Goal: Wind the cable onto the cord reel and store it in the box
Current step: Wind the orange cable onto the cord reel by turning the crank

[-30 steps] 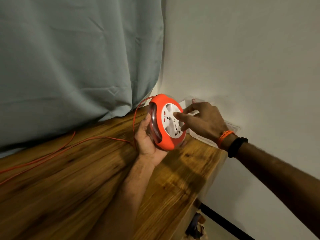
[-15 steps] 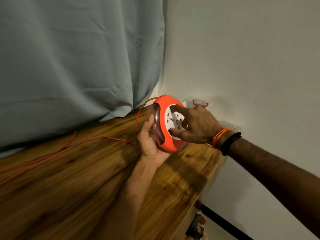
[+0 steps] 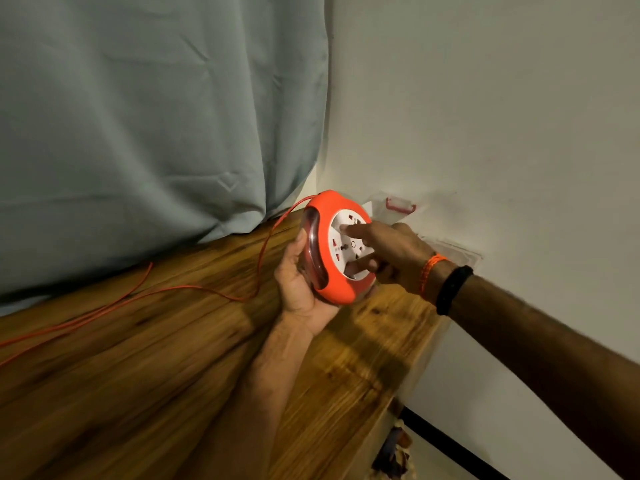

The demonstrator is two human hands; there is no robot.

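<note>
An orange cord reel (image 3: 334, 285) with a white socket face is held upright above the far right part of the wooden table (image 3: 145, 368). My left hand (image 3: 298, 282) cups its back and lower edge. My right hand (image 3: 388, 251) rests on the white face, index finger near the top and thumb at the lower rim. A thin orange cable (image 3: 166, 291) leaves the reel's top, drops to the table and trails off to the left edge. A clear plastic box (image 3: 450, 247) with a red latch stands behind the reel against the wall, partly hidden by my right hand.
A grey-green curtain (image 3: 156, 116) hangs behind the table on the left. A white wall (image 3: 485, 116) closes the right side. The table's right edge drops off below my right forearm, with some clutter on the floor (image 3: 391, 448) there.
My right hand has turned on the reel's white face, its fingers shifting from the top towards the lower rim. The reel stays in my left hand at about the same spot.
</note>
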